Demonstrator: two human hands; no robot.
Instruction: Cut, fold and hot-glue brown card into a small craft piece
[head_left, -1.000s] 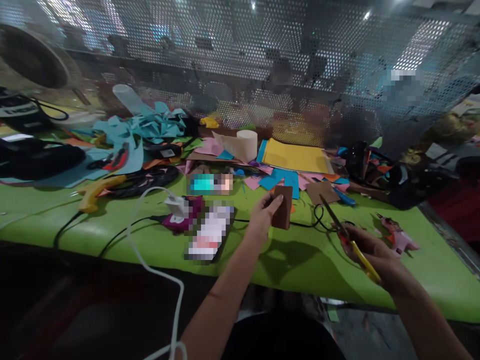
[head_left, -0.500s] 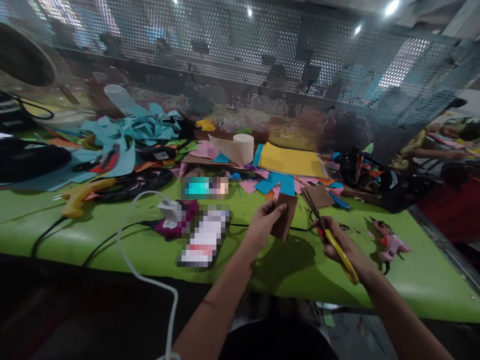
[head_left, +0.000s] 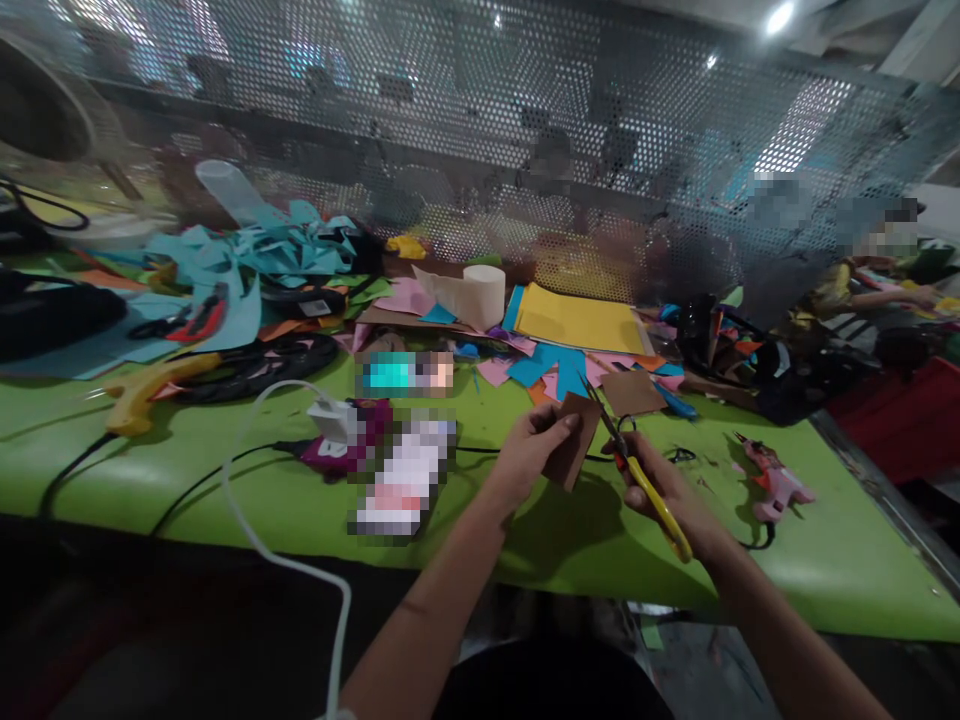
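Observation:
Between thumb and fingers, my left hand (head_left: 536, 445) grips a piece of brown cardboard (head_left: 574, 445), tilted above the green table. Yellow-handled scissors (head_left: 649, 490) are in my right hand (head_left: 664, 485), their blades pointing up and to the left. The blade tips are at the upper right edge of the cardboard; whether they touch it I cannot tell. Behind the two hands lie blue paper pieces (head_left: 547, 365) and another flat brown piece (head_left: 634, 392).
A pink glue gun (head_left: 780, 490) lies to the right, a yellow one (head_left: 142, 395) to the left. A blurred phone (head_left: 405, 480), a white charger plug (head_left: 331, 425) with its cable, yellow sheets (head_left: 581, 318) and a tape roll (head_left: 486, 292) occupy the green table (head_left: 697, 590). A perforated metal screen (head_left: 480, 150) stands behind.
My right hand has brought the scissors left, closer to the cardboard. The cardboard has tilted slightly and dropped a little, and the blades now overlap its upper right side in view.

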